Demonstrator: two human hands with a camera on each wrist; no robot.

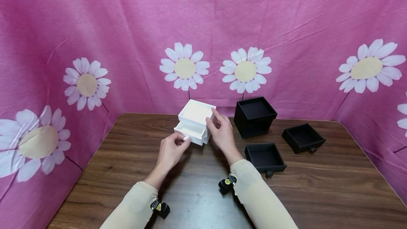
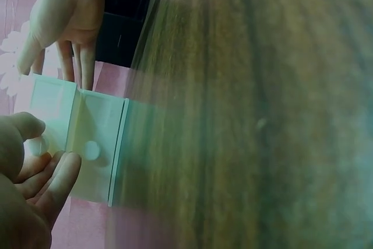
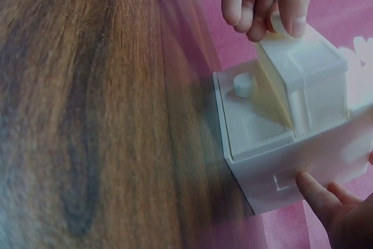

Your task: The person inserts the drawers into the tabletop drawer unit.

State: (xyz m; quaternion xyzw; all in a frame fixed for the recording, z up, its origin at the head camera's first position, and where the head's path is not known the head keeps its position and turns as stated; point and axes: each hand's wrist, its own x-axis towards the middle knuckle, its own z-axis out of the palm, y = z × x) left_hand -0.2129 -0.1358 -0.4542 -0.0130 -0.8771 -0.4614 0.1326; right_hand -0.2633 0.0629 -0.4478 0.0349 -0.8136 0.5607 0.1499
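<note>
A small white drawer cabinet [image 1: 196, 111] stands on the table near its back edge. Its upper drawer [image 1: 190, 130] is pulled partly out, and the inside shows from above. My left hand [image 1: 171, 150] pinches the round knob [image 3: 278, 23] of that drawer between thumb and fingers. Below, the lower drawer [image 3: 256, 115] sits pushed in, with its own knob [image 2: 91, 150] free. On the cabinet's right side, my right hand [image 1: 222, 131] presses with fairly straight fingers; one fingertip touches the side wall [image 3: 285, 161] in the right wrist view.
Right of the white cabinet stands a black cabinet shell [image 1: 251, 123]. Two black drawers lie out on the table, one nearer [image 1: 265, 158] and one farther right [image 1: 303, 138]. A pink flowered cloth [image 1: 216, 17] hangs behind the wooden table [image 1: 318, 186].
</note>
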